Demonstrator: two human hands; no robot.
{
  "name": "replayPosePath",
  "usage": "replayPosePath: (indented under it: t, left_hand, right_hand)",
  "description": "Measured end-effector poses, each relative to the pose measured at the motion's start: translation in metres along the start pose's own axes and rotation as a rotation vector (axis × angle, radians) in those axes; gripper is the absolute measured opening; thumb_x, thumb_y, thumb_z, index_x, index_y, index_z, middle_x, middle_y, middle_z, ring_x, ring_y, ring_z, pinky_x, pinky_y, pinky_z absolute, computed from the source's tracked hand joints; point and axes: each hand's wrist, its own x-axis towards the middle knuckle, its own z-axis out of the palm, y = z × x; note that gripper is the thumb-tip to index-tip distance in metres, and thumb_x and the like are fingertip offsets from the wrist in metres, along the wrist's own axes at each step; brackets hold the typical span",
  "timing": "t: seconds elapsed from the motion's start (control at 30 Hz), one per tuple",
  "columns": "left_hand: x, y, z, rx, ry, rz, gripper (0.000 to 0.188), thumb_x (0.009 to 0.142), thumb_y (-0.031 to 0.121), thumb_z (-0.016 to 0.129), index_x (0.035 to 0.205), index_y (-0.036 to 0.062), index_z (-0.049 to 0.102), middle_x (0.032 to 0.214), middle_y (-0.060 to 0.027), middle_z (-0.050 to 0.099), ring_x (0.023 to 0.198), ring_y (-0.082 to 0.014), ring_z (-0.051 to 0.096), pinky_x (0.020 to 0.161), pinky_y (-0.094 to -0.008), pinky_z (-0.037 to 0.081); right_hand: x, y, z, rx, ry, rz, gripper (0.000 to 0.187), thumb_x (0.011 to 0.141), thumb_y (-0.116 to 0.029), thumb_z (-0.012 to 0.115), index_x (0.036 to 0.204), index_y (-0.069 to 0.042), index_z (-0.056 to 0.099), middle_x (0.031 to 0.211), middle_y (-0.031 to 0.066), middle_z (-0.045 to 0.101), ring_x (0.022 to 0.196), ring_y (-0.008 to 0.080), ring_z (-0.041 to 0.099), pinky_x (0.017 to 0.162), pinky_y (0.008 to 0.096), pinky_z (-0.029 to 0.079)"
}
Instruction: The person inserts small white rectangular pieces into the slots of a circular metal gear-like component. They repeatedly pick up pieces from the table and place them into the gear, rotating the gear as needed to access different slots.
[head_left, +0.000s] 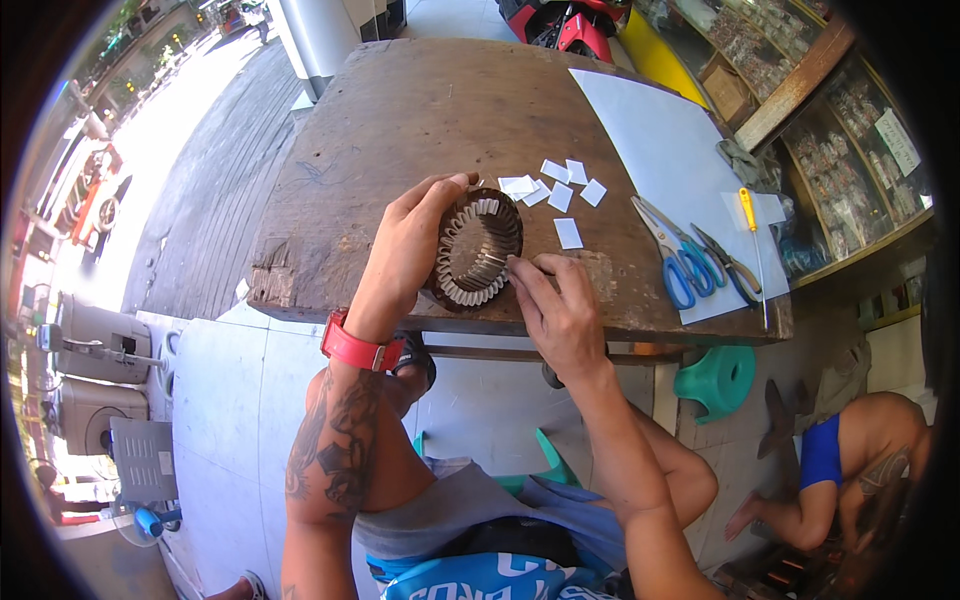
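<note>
A ring-shaped motor stator core (447, 245) is tilted up at the table's near edge, its inner slots facing me. White paper liners (466, 294) fill many of the slots around the ring. My left hand (413, 232), below a red wristwatch (352, 346), is closed round the core's left and upper side. The fingers of my right hand (562, 308) are pinched together at the core's right rim; whatever lies between the fingertips is too small to make out. Just beyond the core, several small white paper pieces (561, 197) are scattered on the wooden table (430, 110).
A large white sheet (640, 130) covers the table's right part. On it lie scissors with blue handles (690, 270), pliers (735, 265) and a yellow-handled screwdriver (748, 210). A green stool (715, 385) stands below at the right, near another person (850, 460) crouching on the floor.
</note>
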Motion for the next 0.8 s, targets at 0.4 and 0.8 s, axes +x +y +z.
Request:
replayPosePath:
  t: [0.4,0.8]
  left_hand:
    - [-0.002,0.005,0.002,0.03,-0.012,-0.01,0.049,0.112,0.032,0.055,0.139,-0.0053,0.07,0.122,-0.0149,0.076,0.11,-0.018,0.072,0.098,-0.0293,0.056]
    - [-0.001,0.0,0.002,0.041,0.009,0.008,0.048,0.113,0.032,0.054,0.139,-0.0057,0.07,0.122,-0.0147,0.076,0.11,-0.0177,0.072,0.098,-0.0295,0.056]
  right_hand:
    - [0.006,0.004,-0.003,0.236,-0.012,0.124,0.037,0.091,-0.004,0.083,0.127,-0.007,0.075,0.109,0.0093,0.073,0.097,0.0297,0.073,0.08,0.041,0.061]
    - [-0.001,0.0,0.01,0.301,0.058,0.276,0.034,0.093,-0.003,0.082,0.126,-0.007,0.077,0.117,0.0112,0.077,0.096,0.0323,0.076,0.083,0.0426,0.062]
